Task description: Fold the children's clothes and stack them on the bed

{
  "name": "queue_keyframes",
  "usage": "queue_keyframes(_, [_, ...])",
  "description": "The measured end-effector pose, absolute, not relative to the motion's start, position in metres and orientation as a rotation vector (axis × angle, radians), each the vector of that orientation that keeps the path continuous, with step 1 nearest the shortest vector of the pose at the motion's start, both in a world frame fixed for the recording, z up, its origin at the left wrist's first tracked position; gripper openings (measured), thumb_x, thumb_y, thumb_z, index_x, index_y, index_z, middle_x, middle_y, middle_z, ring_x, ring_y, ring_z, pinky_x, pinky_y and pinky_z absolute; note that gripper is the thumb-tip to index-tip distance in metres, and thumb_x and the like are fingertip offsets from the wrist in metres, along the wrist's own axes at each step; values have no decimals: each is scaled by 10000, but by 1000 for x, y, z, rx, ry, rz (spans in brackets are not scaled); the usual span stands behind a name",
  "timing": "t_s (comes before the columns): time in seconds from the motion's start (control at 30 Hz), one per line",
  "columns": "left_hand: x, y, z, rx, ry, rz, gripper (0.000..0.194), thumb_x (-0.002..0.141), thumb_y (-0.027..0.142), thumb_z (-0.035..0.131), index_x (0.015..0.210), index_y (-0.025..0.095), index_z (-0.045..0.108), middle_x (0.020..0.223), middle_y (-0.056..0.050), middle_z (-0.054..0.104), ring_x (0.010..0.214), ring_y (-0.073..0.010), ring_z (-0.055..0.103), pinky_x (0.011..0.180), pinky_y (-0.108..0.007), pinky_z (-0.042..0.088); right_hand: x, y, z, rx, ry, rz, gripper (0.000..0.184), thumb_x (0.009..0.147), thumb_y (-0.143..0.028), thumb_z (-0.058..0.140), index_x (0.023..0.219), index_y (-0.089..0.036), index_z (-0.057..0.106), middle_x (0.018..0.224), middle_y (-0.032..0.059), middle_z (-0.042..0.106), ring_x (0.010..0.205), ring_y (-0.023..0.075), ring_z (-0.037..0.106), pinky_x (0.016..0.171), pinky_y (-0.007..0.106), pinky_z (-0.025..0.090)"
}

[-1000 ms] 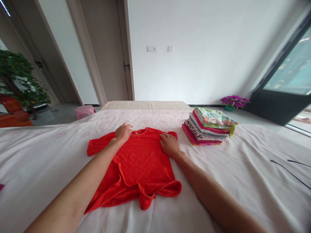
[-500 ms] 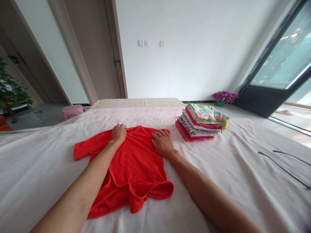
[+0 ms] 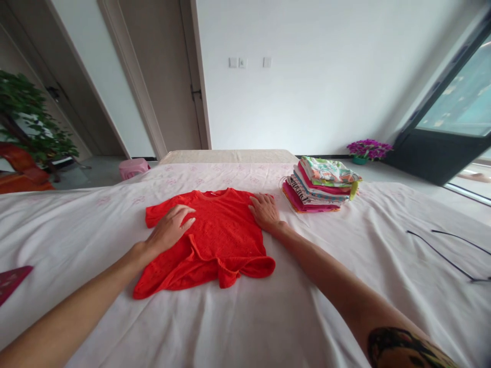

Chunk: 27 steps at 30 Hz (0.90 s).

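Observation:
A red short-sleeved shirt lies spread on the white bedsheet, its neckline facing away from me and its lower hem bunched in folds. My left hand is over the left side of the shirt, fingers loosely bent and apart, holding nothing; whether it touches the cloth I cannot tell. Flat on the shirt's right shoulder and sleeve rests my right hand, its fingers stretched out. Just right of that hand stands a stack of folded clothes in several colours and patterns.
Glasses lie on the sheet at the right. A dark pink item shows at the left edge. Beyond the bed are a pink stool, a leafy plant, purple flowers and a closed door.
My left hand has let go of the shirt's neckline and moved down and left over its side. My right hand stays on the right shoulder. The view has shifted slightly left.

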State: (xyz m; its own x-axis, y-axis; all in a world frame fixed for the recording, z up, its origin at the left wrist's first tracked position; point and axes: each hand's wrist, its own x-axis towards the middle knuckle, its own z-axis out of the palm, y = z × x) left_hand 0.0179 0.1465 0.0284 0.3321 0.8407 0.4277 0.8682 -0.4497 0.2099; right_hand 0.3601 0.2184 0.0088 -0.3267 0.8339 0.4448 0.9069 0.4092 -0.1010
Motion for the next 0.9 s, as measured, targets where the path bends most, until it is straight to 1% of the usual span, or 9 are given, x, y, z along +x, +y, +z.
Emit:
queue_keyframes(0.07, [14, 104, 44, -2558, -1413, -807, 221, 966, 348, 475, 1029, 194, 621, 1038, -65, 653, 1034, -204, 611, 960, -353, 465, 366, 203, 16, -1382, -2244, -152, 314, 985, -312, 456, 1229, -176, 598, 1240, 128, 605, 1138, 250, 517, 990, 379, 368])
queue_keyframes(0.13, [16, 62, 54, -2680, -1200, -785, 117, 954, 282, 525, 937, 209, 615, 903, -26, 650, 890, -166, 619, 841, -295, 483, 374, 179, 27, -1224, -2267, -55, 241, 991, -289, 438, 1106, -183, 621, 1077, 102, 635, 968, 209, 564, 859, 323, 421])
queue_keyframes(0.2, [25, 27, 55, -2774, -1039, -705, 75, 942, 244, 555, 973, 220, 619, 874, -12, 652, 838, -152, 616, 784, -274, 480, 382, 150, 40, -1013, -2320, 9, 213, 996, -266, 415, 1010, -187, 612, 942, 73, 627, 849, 178, 561, 770, 292, 418])
queue_keyframes(0.27, [36, 3, 49, -2771, -1006, -618, 156, 942, 229, 552, 1085, 228, 614, 923, -20, 662, 858, -164, 619, 784, -289, 481, 388, 117, 53, -786, -2420, 21, 185, 987, -252, 425, 973, -191, 599, 862, 53, 614, 788, 165, 546, 732, 286, 400])
queue_keyframes(0.37, [53, -12, 36, -2680, -1114, -482, 230, 941, 175, 516, 1150, 218, 602, 947, -37, 653, 864, -189, 609, 774, -326, 475, 388, 72, 62, -595, -2618, -16, 155, 964, -227, 451, 953, -202, 604, 827, 36, 618, 748, 158, 531, 699, 291, 370])
queue_keyframes(0.5, [67, -11, 31, -2580, -1306, -245, 243, 894, 43, 461, 923, 211, 635, 828, -26, 607, 775, -201, 562, 716, -345, 435, 372, 37, 56, -813, -2792, -161, 152, 973, -249, 472, 963, -204, 617, 891, 46, 639, 763, 171, 521, 641, 306, 323])
queue_keyframes(0.57, [69, -8, 35, -2557, -1375, -202, 247, 880, 30, 454, 880, 206, 627, 833, -32, 601, 776, -208, 547, 715, -352, 418, 364, 34, 51, -928, -2841, -241, 159, 976, -218, 465, 942, -191, 618, 913, 61, 643, 785, 182, 516, 638, 314, 309])
queue_keyframes(0.7, [62, -7, 45, -2648, -1451, -315, 217, 856, 40, 474, 884, 200, 618, 873, -33, 611, 827, -201, 542, 760, -346, 398, 362, 39, 56, -904, -2867, -263, 153, 916, -135, 490, 834, -185, 609, 885, 59, 636, 801, 185, 494, 681, 331, 300])
queue_keyframes(0.9, [51, -20, 48, -2847, -1485, -409, 191, 827, 56, 488, 877, 209, 591, 880, 0, 622, 842, -173, 535, 801, -316, 370, 380, 42, 67, -678, -2885, -87, 91, 772, -129, 557, 786, -198, 614, 796, 31, 627, 806, 182, 493, 726, 333, 298])
